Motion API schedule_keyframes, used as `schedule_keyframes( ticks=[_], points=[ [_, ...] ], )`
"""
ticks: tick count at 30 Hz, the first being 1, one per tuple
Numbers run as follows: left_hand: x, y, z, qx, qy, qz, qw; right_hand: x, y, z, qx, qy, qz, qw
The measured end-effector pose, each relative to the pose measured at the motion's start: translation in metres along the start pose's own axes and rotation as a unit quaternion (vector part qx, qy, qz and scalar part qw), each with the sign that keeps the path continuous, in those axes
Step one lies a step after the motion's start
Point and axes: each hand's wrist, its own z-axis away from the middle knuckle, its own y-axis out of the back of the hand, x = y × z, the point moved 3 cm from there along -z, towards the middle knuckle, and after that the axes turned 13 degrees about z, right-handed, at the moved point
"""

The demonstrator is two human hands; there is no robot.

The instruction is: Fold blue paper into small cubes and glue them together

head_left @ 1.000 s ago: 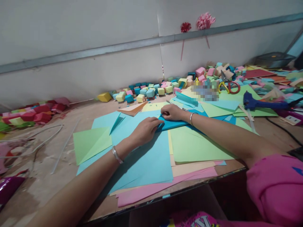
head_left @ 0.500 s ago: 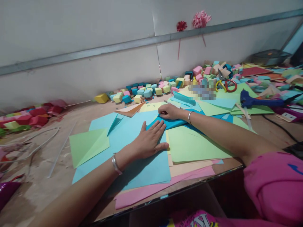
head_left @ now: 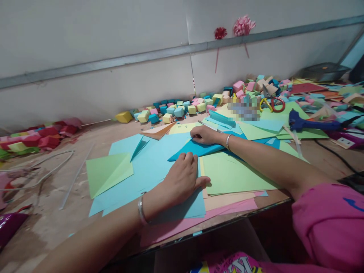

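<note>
My right hand (head_left: 205, 135) is closed with curled fingers and bears down on a folded dark blue paper (head_left: 183, 151). Whatever may be inside those fingers is hidden. Just in front of that paper, my left hand (head_left: 183, 176) rests over light blue sheets (head_left: 119, 201), its fingers bent and its thumb held out to the right. The left fingertips lie at the near edge of the dark blue paper. A thin, pen-like tool (head_left: 209, 126) lies behind my right hand. Light green sheets (head_left: 236, 174) are stacked under my right forearm.
Several coloured paper cubes (head_left: 179, 111) line the wall. Scissors (head_left: 272, 104) and a blue glue gun (head_left: 309, 123) lie at the right, with a black cable (head_left: 338, 155). A folded green sheet (head_left: 109, 172) and a clear stick (head_left: 76, 176) lie at the left. Pink paper (head_left: 227, 210) reaches the table's front edge.
My left hand has drawn back slightly toward me, its flat fingers now bent. The tip of the dark blue paper shows more. My right hand stays in place.
</note>
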Motion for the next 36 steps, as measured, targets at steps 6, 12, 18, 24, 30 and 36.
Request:
schedule_keyframes(
  ticks=[6,12,18,24,30,36],
  points=[
    [-0.005,-0.002,-0.008,-0.038,0.041,-0.055,0.997,-0.004,0.002,0.001,-0.008,0.016,0.007,1.0],
    [-0.009,-0.003,-0.001,-0.03,0.165,-0.07,0.983,-0.006,0.001,0.001,-0.021,0.014,0.041,0.999],
    [-0.005,0.004,0.005,-0.016,0.228,-0.036,0.973,-0.006,0.001,0.001,-0.027,0.006,0.049,0.998],
    [-0.01,0.013,0.002,-0.068,0.242,0.007,0.968,-0.006,0.002,0.002,-0.019,0.012,0.051,0.998],
    [-0.011,0.009,-0.001,-0.015,0.191,-0.062,0.979,-0.006,0.002,0.002,-0.021,0.019,0.044,0.999],
    [-0.007,0.003,-0.009,-0.03,0.093,-0.04,0.994,-0.003,0.0,0.002,-0.005,0.029,0.027,0.999]
  ],
)
